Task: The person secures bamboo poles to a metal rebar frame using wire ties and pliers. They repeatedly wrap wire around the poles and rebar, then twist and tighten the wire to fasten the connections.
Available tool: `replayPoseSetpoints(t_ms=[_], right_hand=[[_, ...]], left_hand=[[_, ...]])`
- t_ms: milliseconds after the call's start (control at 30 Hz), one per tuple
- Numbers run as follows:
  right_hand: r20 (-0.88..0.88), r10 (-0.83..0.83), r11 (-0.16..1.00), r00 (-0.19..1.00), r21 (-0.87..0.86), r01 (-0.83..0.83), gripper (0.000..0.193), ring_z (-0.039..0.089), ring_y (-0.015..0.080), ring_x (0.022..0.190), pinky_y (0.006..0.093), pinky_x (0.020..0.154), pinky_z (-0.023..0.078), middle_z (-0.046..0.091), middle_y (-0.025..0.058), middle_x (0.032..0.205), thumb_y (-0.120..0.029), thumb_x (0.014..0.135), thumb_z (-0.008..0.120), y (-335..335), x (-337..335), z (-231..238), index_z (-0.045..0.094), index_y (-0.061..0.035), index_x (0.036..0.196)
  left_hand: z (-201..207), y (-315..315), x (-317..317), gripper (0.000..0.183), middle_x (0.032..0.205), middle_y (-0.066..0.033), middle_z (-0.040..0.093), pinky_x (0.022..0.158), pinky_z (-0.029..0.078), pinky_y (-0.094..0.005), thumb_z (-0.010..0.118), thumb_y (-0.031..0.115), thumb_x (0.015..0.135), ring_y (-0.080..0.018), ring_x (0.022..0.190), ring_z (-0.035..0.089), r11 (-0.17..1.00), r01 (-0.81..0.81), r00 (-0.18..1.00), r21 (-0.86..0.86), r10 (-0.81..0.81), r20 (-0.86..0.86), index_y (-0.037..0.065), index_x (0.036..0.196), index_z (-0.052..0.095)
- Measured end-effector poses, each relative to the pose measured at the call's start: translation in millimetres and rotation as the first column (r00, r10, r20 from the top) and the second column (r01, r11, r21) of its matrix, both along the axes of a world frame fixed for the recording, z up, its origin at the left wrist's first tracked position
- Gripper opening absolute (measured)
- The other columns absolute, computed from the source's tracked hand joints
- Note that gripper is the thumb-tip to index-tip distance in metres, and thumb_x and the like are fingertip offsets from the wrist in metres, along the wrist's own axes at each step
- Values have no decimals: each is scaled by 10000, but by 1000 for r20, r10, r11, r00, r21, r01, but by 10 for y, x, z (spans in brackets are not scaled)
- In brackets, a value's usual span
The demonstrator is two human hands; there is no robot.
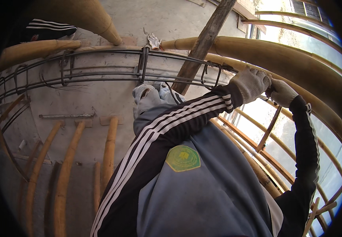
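Observation:
Both my hands wear pale knit work gloves and meet at the right end of a rebar cage (142,65). My left hand (252,83) is closed, its fingers curled by the ends of the bars, below a thick bamboo pole. Right beside it, my right hand (283,94) is closed too, with a small dark piece showing between the two hands. What either hand grips is hidden by the gloves. The cage has long dark bars with square stirrups and runs left across the view. A loose wire-like stirrup (205,75) hangs near my left wrist.
A weathered timber post (202,45) slants behind the cage. Thick bamboo poles (281,57) cross at right, and several bamboo props (69,170) stand at lower left. A crumpled white glove (154,41) lies beyond the cage. Another person's striped dark sleeve (52,27) shows at upper left.

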State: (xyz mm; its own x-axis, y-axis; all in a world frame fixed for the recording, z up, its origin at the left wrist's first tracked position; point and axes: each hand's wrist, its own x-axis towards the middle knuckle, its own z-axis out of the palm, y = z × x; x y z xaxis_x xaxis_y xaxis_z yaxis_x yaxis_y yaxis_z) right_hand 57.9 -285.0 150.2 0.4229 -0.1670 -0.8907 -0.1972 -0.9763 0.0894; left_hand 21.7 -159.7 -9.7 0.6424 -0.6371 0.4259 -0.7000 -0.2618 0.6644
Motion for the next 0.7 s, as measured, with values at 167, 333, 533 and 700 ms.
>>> replayPoseSetpoints(t_ms=[167, 333, 533, 700], right_hand=[[-49, -342, 931, 939, 120, 345, 203, 680, 181, 864, 359, 859, 583, 704, 78, 984, 19, 939, 595, -7, -11, -32, 652, 21, 1134], [-60, -123, 974, 991, 184, 132, 253, 660, 169, 793, 352, 715, 574, 708, 99, 919, -46, 946, 594, -226, 15, -126, 661, 5, 1184], [-71, -137, 983, 988, 114, 145, 276, 618, 163, 907, 344, 895, 534, 691, 74, 1011, 31, 948, 595, -340, -6, -148, 651, 0, 1217], [9, -20, 982, 1000, 189, 18, 293, 618, 214, 778, 365, 751, 531, 684, 115, 888, -23, 909, 596, -364, -55, -158, 632, 13, 1197]], left_hand=[[41, 20, 79, 354, 1122, -148, 675, 853, 552, -458, 658, 247, 932, -288, 1042, 667, 997, 32, 998, 68, -27, -61, 41, 1219, 629], [92, 40, 77, 286, 1099, -157, 672, 849, 566, -468, 650, 223, 938, -311, 1045, 667, 991, -29, 1000, 133, 29, 5, 45, 1161, 647], [49, -66, 87, 245, 1073, -162, 685, 847, 575, -434, 636, 190, 951, -285, 1035, 680, 993, -54, 998, 106, 55, -5, 42, 1142, 673], [-5, -49, 37, 276, 1046, -143, 700, 817, 572, -405, 630, 195, 958, -266, 970, 698, 1000, -20, 999, 6, 21, -50, 28, 1176, 668]])
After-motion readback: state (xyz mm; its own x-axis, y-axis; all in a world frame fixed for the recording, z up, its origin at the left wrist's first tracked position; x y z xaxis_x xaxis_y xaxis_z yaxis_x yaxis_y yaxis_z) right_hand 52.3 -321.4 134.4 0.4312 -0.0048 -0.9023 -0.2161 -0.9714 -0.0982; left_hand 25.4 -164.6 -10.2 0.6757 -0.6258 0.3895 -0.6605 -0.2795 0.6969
